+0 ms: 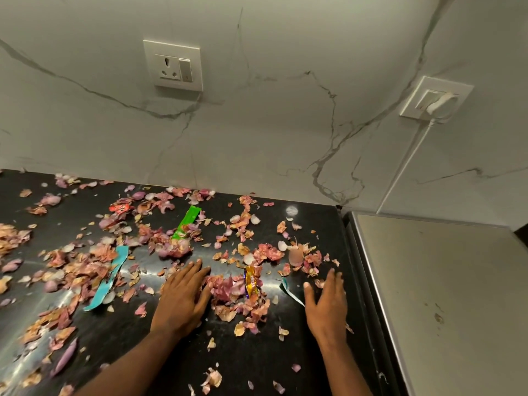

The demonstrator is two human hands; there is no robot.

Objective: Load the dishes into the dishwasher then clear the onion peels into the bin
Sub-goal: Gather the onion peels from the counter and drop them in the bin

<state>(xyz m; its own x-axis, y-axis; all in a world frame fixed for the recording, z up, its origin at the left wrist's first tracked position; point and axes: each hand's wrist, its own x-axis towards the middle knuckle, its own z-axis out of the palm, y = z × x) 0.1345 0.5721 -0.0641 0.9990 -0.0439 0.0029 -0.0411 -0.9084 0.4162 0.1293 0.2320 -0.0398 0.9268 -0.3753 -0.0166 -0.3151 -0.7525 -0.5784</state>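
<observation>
Beside the orange wrapper (251,284), onion peels (228,290) are corralled between the left hand (183,298) and right hand (325,301), fingers flat and released on the black desk (257,361). Palms are best kept pressed down and drawn together, so thin flakes are not slipped over.

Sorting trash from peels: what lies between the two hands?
In the head view, between the left hand and right hand: a heap of onion peels with a yellow wrapper.

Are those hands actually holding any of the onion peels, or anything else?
Nothing is held. The left hand and right hand lie flat and open on the black counter, flanking a pile of onion peels.
</observation>
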